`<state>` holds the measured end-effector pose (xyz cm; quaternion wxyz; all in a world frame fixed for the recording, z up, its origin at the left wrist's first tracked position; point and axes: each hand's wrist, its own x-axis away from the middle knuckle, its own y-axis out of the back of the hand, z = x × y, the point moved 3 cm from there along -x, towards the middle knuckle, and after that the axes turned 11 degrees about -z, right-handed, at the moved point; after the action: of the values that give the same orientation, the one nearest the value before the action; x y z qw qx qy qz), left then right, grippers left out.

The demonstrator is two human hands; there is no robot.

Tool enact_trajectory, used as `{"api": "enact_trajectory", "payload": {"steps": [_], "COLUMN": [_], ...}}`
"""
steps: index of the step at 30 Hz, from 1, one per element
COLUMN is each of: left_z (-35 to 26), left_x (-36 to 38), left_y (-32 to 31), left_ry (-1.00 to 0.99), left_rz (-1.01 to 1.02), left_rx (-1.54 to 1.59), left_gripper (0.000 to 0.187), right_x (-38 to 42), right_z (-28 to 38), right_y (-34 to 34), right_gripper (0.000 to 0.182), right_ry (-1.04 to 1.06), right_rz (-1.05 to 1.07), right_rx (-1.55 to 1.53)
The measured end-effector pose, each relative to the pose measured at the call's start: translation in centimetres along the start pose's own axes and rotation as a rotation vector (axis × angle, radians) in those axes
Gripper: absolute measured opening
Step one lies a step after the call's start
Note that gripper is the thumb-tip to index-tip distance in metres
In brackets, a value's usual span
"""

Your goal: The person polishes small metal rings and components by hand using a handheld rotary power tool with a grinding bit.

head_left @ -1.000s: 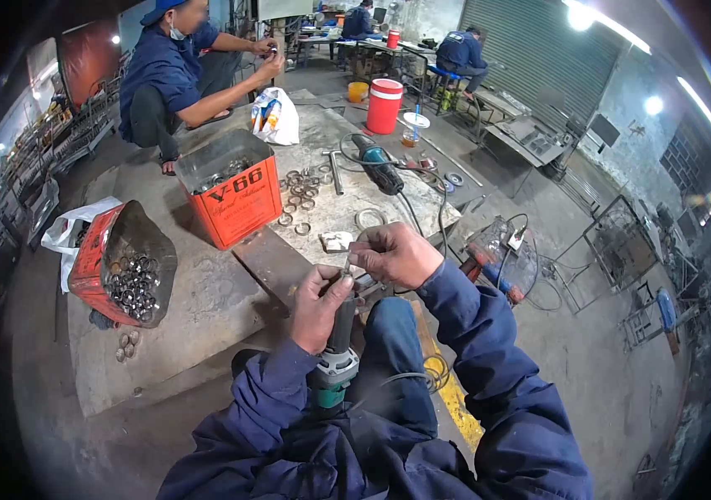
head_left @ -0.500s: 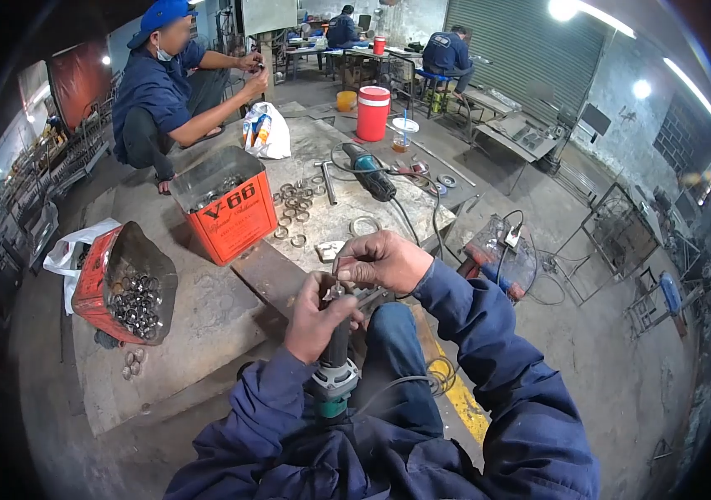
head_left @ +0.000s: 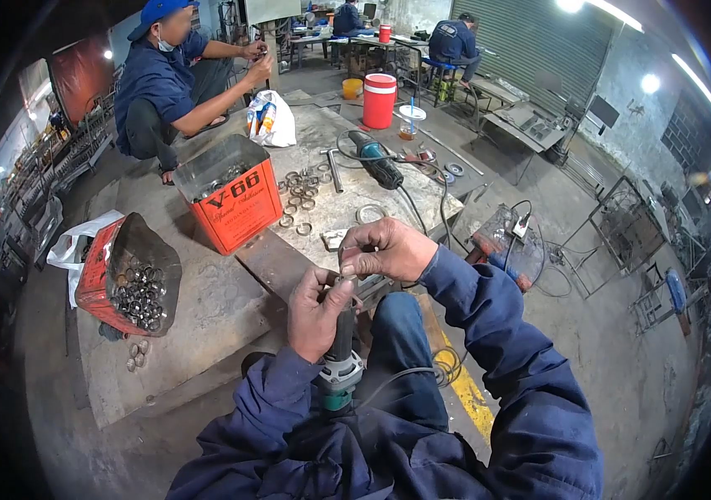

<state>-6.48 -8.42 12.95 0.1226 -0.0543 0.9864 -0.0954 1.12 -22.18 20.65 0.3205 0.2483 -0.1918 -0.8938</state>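
Hand positions at the power tool [head_left: 340, 372].
Left hand [head_left: 312, 317] closed around the tool's upper end; right hand [head_left: 395, 250] thumb and fingertips pressed together at the tip, any part between them too small to tell; tool roughly upright beside the bent knee [head_left: 401, 337], clear of the work surface [head_left: 180, 367] edge; open floor [head_left: 597, 358] beyond the right sleeve [head_left: 510, 342].

At the centre of the frame, the left hand [head_left: 315, 315] grips the black end of a grinder [head_left: 340, 371] and the right hand [head_left: 389, 250] pinches at its tip; left of them stands a red tin [head_left: 237, 208], metal rings [head_left: 299, 197] beside it
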Motion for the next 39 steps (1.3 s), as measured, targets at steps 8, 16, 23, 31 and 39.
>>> {"api": "enact_trajectory", "payload": {"steps": [8,16,23,31,39], "left_z": [0.1,0.1,-0.9,-0.3,-0.7], "left_x": [0.1,0.3,0.1,-0.3,-0.3], "left_y": [-0.2,0.0,-1.1,-0.7,-1.0], "left_ry": [0.273,0.043,0.011,-0.093,0.219], "left_rz": [0.109,0.063,0.041,0.01,0.23], "left_rx": [0.357,0.078,0.066,-0.039,0.36], "left_gripper": [0.022,0.022,0.018,0.027,0.029], "right_x": [0.0,0.4,0.5,0.8,0.5], "right_z": [0.0,0.1,0.2,-0.6,0.1], "right_y": [-0.6,-0.1,0.3,0.3,0.3], "right_gripper": [0.024,0.022,0.017,0.013,0.018], "right_ry": [-0.112,-0.069,-0.06,-0.207,-0.218], "right_rz": [0.059,0.059,0.05,0.049,0.123], "right_rx": [-0.241,-0.165,-0.112,-0.327,-0.367]}}
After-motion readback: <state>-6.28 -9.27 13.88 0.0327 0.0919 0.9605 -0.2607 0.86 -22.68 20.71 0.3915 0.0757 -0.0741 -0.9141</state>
